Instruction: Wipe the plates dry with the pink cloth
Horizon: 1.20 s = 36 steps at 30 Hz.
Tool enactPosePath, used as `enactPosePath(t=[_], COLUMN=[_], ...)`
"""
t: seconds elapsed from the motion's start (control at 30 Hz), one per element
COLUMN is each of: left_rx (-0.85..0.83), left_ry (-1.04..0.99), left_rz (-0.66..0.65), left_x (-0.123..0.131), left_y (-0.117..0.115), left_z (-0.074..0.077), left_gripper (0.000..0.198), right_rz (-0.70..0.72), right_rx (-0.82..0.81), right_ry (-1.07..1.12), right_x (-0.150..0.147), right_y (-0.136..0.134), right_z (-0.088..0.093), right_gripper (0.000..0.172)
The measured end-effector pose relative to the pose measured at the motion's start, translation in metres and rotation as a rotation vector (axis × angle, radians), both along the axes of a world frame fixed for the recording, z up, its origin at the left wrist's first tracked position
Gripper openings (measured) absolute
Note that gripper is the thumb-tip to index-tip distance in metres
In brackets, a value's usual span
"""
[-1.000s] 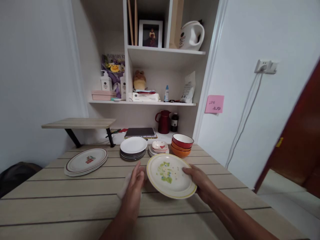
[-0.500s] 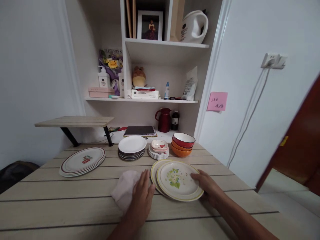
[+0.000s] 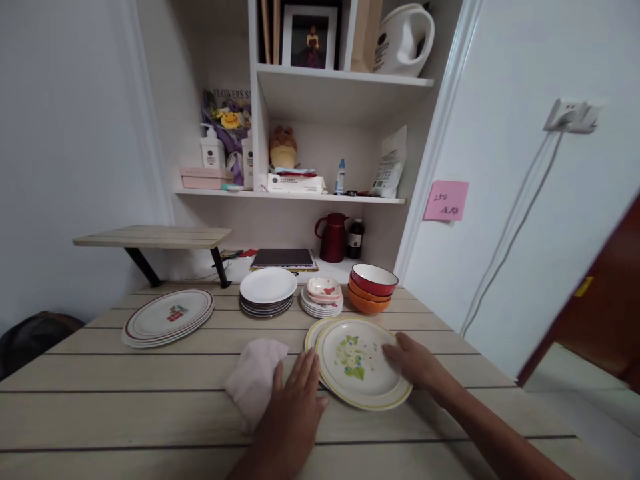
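With twelve taken as straight away from the person and the upper plate (image 3: 363, 393) as centre, findings are as follows. The upper plate, yellow-rimmed with a green floral print, overlaps a matching lower plate (image 3: 313, 335), whose edge shows at ten. At three, the right hand (image 3: 415, 363) grips the upper plate's rim, thumb on top, the other fingers largely hidden. At eight, the left hand (image 3: 295, 407) is flat, palm down, fingers extended at the plates' edge; contact cannot be determined. A crumpled pale cloth (image 3: 255, 377) lies on the counter (image 3: 150, 400) at nine, partly behind the left hand.

Containers: at twelve, a red bowl (image 3: 375, 287) with a white interior sits nested in orange bowls (image 3: 369, 305). At eleven, small dishes (image 3: 324, 289), red-patterned inside, rest stacked on small plates (image 3: 323, 311). At ten stands a stack topped by a white plate (image 3: 269, 285); farther out, between nine and ten, oval plates (image 3: 170, 317) are stacked. Beyond, towards twelve, a red flask (image 3: 333, 240) stands upright just beside a dark bottle (image 3: 355, 239). Towards eleven, a shelf carries a pump bottle (image 3: 213, 152) and a pink box (image 3: 206, 178); contents of these four cannot be seen.
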State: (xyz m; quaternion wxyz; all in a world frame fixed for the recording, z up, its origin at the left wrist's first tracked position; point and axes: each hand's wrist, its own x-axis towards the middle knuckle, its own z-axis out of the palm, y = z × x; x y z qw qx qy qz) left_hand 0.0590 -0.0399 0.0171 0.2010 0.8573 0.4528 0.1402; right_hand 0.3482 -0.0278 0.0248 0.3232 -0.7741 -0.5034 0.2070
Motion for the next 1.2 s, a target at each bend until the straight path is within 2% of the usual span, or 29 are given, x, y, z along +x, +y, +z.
enactPosePath(t=[0.23,0.4,0.53,0.7,0.87,0.93,1.03,1.13,1.2], left_rx=[0.001,-0.032,-0.024,-0.003,0.012,0.031,0.078,0.129,0.141], left_ry=[0.023,0.056,0.040,0.027,0.109,0.126,0.097,0.024,-0.038], left_rz=[0.014,0.042,0.071,0.083,0.094,0.109,0.126,0.124,0.084], left_x=[0.002,0.004,0.005,0.006,0.009,0.008,0.007,0.006,0.006], left_y=[-0.003,-0.005,-0.004,-0.001,-0.001,-0.002,-0.004,-0.008,-0.011], left_z=[0.006,0.012,0.008,0.000,0.000,0.000,-0.001,-0.001,0.001], left_gripper=[0.068,0.068,0.069,0.072,0.069,0.069,0.068,0.070,0.071], right_rz=[0.073,0.101,0.067,0.048,0.029,0.030,0.023,-0.129,-0.244], right_rx=[-0.192,-0.144,-0.068,-0.117,-0.136,-0.082,0.107,0.326,0.398], right_ry=[-0.317,-0.300,-0.302,-0.376,-0.396,-0.367,-0.211,-0.041,-0.035], right_x=[0.009,0.001,-0.009,-0.020,-0.028,-0.026,-0.014,0.001,-0.002], right_y=[0.005,0.009,0.011,0.010,0.009,0.009,0.009,0.003,-0.004], right_z=[-0.010,-0.010,-0.011,-0.004,0.001,-0.003,-0.011,-0.006,0.008], right_gripper=[0.037,0.046,0.046,0.044,0.047,0.047,0.051,0.056,0.056])
